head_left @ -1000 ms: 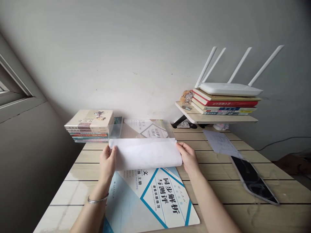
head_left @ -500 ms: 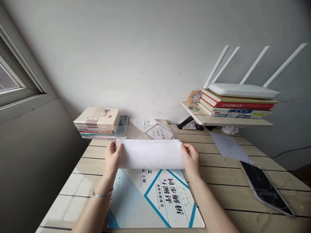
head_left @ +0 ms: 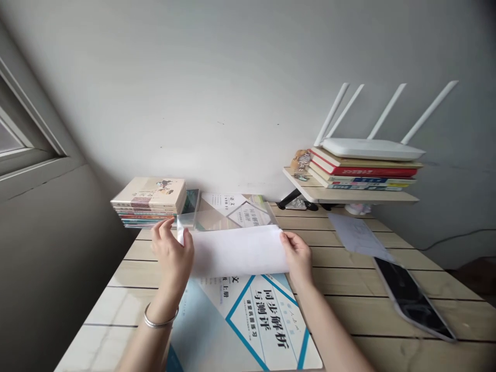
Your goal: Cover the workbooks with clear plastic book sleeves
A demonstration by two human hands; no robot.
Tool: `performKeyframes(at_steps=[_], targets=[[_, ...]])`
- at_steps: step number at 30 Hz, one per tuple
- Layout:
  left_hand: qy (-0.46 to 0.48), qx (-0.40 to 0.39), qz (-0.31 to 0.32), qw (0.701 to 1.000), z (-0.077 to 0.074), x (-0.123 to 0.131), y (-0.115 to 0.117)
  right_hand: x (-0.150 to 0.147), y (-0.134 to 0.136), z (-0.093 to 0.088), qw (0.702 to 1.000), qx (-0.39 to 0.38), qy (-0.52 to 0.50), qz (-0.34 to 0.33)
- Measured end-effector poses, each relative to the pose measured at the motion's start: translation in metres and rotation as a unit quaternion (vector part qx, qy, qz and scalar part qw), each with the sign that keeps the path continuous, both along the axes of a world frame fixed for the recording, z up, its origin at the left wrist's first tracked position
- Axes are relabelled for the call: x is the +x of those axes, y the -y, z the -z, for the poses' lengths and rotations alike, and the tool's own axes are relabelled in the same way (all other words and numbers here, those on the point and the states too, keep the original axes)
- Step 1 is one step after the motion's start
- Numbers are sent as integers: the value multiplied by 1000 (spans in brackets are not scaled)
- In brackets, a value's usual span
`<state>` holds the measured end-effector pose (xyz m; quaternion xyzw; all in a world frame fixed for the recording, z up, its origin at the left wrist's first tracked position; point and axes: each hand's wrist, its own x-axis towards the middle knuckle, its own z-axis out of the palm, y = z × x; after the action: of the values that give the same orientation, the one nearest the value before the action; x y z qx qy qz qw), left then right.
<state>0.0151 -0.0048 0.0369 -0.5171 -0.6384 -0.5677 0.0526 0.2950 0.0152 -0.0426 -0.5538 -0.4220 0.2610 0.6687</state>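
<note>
A white sheet (head_left: 236, 250), folded or narrow, is held up level above a workbook. Clear plastic film (head_left: 194, 221) shows along its far side and left end. My right hand (head_left: 299, 258) pinches the sheet's right end between thumb and fingers. At the left end, my left hand (head_left: 172, 253), with a silver bangle on its wrist, has its thumb and fingers apart around the film's corner; whether it touches there is hard to make out. Beneath lies the blue and white workbook (head_left: 209, 330), its upper part hidden by the sheet.
Another workbook (head_left: 232, 202) lies behind, beside a stack of books (head_left: 149, 194). On the right, a small raised stand (head_left: 360, 195) carries books (head_left: 372, 171) and a white router (head_left: 372, 148). A paper sheet (head_left: 358, 235) and a phone (head_left: 414, 297) lie on the slatted table (head_left: 341, 268).
My left hand has loosened from the sheet's left end and its fingers have spread outward. My right hand keeps its pinch. The whole view has shifted slightly.
</note>
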Motion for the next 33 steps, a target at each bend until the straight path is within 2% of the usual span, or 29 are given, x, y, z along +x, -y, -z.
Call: performKeyframes(at_steps=[1,2,4,6,8,11,13,15,17,24,30,33], targets=[[-58,21,17,998,-11,9,-1,0,0,0,1000,-1,6,-5],[-108,24,62,992,-21,20,-2,0,0,0,1000,-1,12,-9],[-194,-25,192,962,-41,47,-11,-1,0,0,1000,4,23,-15],[-257,-81,280,921,-56,78,-26,-1,0,0,999,14,40,-14],[-339,-99,339,872,-63,108,-46,-2,0,-1,998,19,59,-9],[-444,-166,415,777,-65,143,-77,-2,2,-2,996,17,90,-15],[-484,-246,429,721,-66,159,-92,-2,4,-4,994,14,106,-23],[-501,-308,429,686,-66,168,-102,-1,5,-5,993,12,118,-29],[-502,-333,433,671,-67,172,-107,-1,6,-6,991,12,131,-31],[-502,-339,459,650,-65,172,-109,-2,5,-15,984,67,165,-28],[-520,-316,454,651,-62,181,-99,-9,6,-17,986,53,157,13],[-529,-304,442,657,-63,183,-96,-5,5,-15,991,36,129,-2]])
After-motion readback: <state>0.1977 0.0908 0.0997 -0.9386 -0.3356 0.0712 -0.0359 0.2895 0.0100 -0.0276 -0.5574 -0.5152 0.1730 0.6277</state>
